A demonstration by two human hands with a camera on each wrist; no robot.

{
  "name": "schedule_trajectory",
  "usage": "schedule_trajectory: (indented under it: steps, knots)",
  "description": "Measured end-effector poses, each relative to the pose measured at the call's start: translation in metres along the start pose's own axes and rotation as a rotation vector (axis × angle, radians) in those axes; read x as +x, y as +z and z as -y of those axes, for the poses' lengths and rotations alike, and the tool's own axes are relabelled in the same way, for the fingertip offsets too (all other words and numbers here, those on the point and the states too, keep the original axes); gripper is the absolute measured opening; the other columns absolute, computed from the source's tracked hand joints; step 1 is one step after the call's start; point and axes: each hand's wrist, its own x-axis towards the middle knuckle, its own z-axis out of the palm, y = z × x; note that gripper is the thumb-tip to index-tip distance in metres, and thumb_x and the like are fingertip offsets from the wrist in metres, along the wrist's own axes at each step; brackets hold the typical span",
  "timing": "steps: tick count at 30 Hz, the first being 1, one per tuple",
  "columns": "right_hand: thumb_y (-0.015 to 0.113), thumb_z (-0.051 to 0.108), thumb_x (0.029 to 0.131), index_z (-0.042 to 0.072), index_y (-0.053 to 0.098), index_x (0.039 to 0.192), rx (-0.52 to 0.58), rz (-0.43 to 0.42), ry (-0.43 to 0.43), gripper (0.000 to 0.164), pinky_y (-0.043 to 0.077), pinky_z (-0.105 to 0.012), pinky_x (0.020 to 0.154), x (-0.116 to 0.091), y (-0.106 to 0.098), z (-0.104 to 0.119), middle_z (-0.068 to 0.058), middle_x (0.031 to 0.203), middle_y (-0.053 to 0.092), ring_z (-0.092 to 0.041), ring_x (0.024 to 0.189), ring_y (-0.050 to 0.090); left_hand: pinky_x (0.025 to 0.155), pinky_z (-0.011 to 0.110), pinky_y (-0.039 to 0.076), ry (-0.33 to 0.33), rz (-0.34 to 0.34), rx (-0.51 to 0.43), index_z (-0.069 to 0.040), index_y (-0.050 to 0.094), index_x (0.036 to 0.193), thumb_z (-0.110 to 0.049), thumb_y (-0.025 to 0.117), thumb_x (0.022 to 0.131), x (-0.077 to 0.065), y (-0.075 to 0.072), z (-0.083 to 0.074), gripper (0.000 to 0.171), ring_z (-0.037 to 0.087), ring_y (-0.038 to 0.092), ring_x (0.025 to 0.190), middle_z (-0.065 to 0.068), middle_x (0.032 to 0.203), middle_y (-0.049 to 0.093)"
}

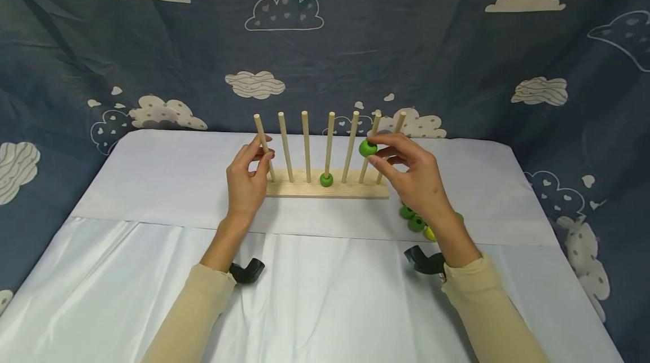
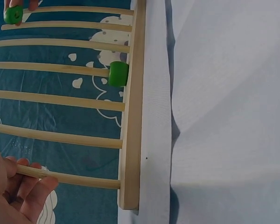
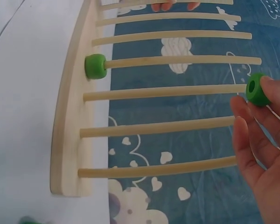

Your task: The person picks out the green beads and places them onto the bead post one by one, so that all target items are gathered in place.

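A wooden peg rack (image 1: 325,189) stands on the white table, several upright pegs along its base. At its left end my left hand (image 1: 247,178) pinches the outermost peg (image 2: 74,179) between thumb and fingers. My right hand (image 1: 413,171) holds a green bead (image 1: 368,148) by its edge, near the upper part of the pegs right of centre. In the right wrist view the hole of this bead (image 3: 256,89) faces the rack, close to a peg's tip. Another green bead (image 1: 326,180) sits at the bottom of the middle peg (image 1: 329,143).
More green beads (image 1: 416,223) and a yellow bead (image 1: 430,234) lie on the table below the right wrist, partly hidden by it. A dark blue cloth (image 1: 325,58) with printed clouds hangs behind the table. Black wrist devices (image 1: 247,271) are worn on both wrists.
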Motion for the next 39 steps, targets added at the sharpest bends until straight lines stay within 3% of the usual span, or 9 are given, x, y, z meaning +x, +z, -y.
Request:
schedule_trajectory:
  steps: [39]
  knots:
    - [0.078, 0.003, 0.091, 0.009, 0.071, 0.129, 0.089, -0.027, -0.037, 0.039, 0.057, -0.015, 0.084, 0.020, 0.023, 0.017, -0.008, 0.121, 0.071, -0.003, 0.101, 0.069, 0.064, 0.005, 0.052, 0.002, 0.006, 0.016, -0.008, 0.071, 0.131, -0.008, 0.067, 0.101, 0.000, -0.001, 0.000, 0.030, 0.033, 0.073, 0.097, 0.020, 0.104, 0.073]
